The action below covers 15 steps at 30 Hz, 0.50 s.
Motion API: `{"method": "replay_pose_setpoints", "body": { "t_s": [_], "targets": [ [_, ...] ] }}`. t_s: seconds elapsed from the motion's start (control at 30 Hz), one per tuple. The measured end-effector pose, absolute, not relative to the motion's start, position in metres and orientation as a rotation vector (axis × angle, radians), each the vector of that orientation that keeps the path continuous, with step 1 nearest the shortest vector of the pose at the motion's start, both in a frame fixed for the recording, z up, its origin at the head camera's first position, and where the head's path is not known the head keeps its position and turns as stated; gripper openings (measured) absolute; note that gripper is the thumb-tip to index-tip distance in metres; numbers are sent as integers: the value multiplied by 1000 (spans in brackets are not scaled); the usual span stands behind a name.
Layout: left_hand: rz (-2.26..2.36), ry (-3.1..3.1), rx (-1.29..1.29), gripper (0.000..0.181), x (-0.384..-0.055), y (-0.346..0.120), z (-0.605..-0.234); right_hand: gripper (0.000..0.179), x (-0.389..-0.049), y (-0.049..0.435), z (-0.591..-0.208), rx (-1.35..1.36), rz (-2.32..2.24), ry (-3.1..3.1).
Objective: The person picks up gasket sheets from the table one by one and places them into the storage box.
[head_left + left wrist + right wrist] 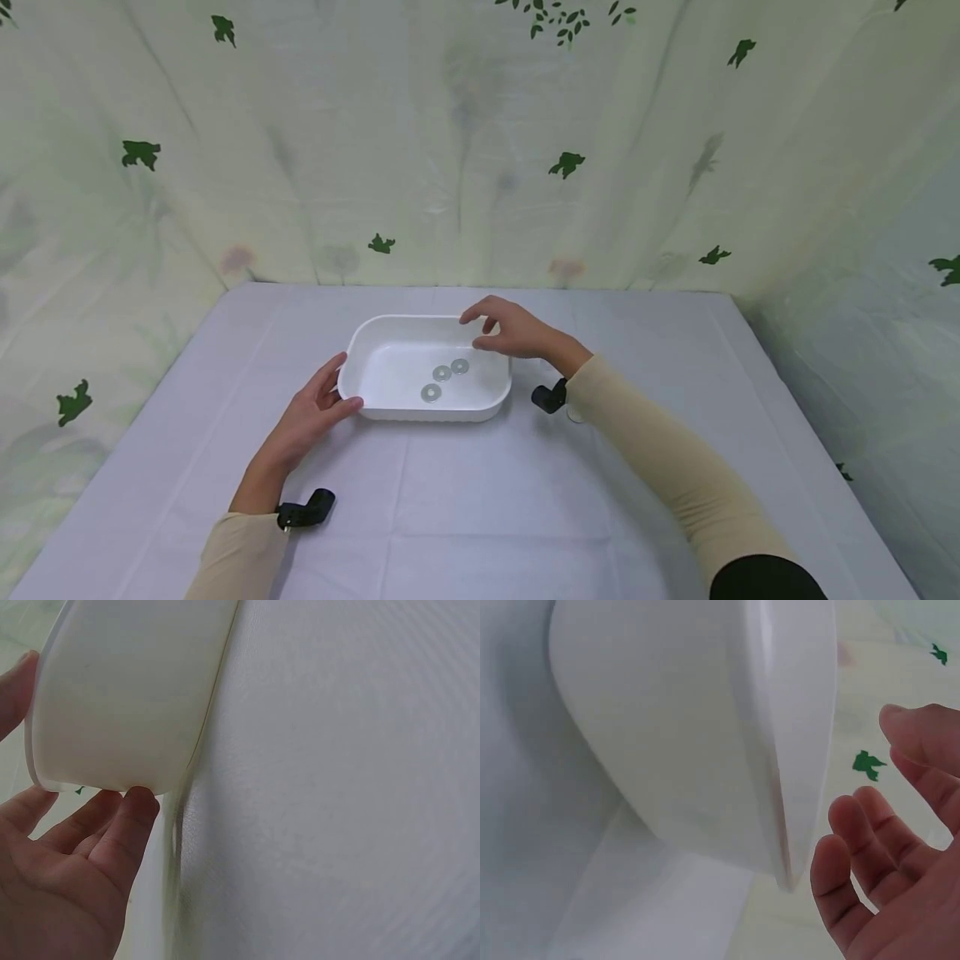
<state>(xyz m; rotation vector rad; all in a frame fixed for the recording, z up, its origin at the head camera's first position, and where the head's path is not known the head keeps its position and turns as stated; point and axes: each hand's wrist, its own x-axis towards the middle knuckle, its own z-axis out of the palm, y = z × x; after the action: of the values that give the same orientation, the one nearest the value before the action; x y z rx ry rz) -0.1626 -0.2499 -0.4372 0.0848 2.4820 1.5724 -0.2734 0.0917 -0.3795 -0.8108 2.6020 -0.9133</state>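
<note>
A white plastic basin [408, 414] with rounded corners sits on the table. Three flat grey washers [442, 373] lie on its floor, right of the middle. At the basin's left end, my left hand [311, 417] holds it, thumb at the front corner and fingers spread along the end wall; the left wrist view shows its fingertips [139, 799] against the wall. My right hand [517, 329] hovers over the right end of the rim, thumb and fingers apart with nothing between them. In the right wrist view its loosely bent fingers [855, 832] are beside the rim, apart from it.
A white cloth covers the table [480, 508]. Pale curtains [480, 125] printed with green leaves hang behind and at both sides. Part of a small round pale thing [575, 414] shows beside the right sleeve. Each wrist wears a black camera [307, 508].
</note>
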Motion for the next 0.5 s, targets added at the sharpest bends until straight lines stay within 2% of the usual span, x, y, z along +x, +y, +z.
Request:
{"method": "replay_pose_setpoints", "body": {
  "t_s": [0.5],
  "targets": [
    [1567,2487,99,90,-163,-250,-436,32,-267,173,-374,-802,-925,2739]
  ]
}}
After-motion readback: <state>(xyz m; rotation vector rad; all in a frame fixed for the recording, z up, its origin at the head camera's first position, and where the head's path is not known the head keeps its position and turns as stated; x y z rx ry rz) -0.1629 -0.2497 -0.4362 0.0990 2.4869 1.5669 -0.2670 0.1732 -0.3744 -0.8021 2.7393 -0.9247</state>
